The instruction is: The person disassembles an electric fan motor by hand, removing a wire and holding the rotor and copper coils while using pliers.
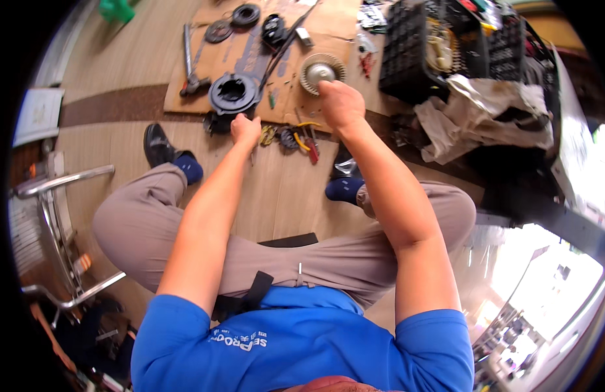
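Viewing from above, I locate the left hand at the near right side of the round grey-black housing; its fingers curl inward, but I cannot tell whether they pinch the part; the right hand reaches the silver fan wheel, which extends beyond its bent fingertips, over the cardboard; I cannot tell whether these fingers pinch; the hammer lies beyond and left of the left fingers; yellow-handled pliers lie between the hands.

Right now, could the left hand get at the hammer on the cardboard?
Probably yes, but not straight across: the grey round housing lies between the left hand and the hammer.
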A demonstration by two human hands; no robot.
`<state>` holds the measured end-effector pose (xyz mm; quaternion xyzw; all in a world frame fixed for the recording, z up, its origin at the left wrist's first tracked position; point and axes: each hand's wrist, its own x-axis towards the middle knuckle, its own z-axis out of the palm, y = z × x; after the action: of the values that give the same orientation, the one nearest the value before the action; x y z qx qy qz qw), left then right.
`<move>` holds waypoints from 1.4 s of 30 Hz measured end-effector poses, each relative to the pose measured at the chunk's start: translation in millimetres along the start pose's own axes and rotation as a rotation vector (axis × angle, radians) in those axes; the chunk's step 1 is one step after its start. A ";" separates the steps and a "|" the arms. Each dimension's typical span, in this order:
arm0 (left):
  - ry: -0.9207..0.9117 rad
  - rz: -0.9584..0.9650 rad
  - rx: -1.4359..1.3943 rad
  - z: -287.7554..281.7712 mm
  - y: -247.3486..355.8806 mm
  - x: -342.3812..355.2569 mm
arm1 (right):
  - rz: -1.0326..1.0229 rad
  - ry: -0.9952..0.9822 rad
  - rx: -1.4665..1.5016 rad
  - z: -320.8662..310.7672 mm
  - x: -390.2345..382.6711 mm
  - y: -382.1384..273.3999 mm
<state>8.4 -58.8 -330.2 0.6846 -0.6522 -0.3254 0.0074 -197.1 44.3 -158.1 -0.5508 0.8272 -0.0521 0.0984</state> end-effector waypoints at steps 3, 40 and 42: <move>-0.183 0.297 -0.763 -42.0 63.2 11.3 | -0.117 0.092 0.030 -65.2 -5.6 -27.0; 0.036 0.535 -1.403 -419.4 137.4 -14.4 | -0.273 0.230 0.486 -160.4 -47.9 4.7; 0.005 0.477 -1.554 -426.5 134.3 14.8 | -0.243 0.192 0.507 -157.9 -50.5 2.3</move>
<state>82.3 -268.8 57.9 0.3273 -0.3682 -0.6734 0.5513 -215.1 88.2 0.8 -0.5962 0.7212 -0.3204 0.1474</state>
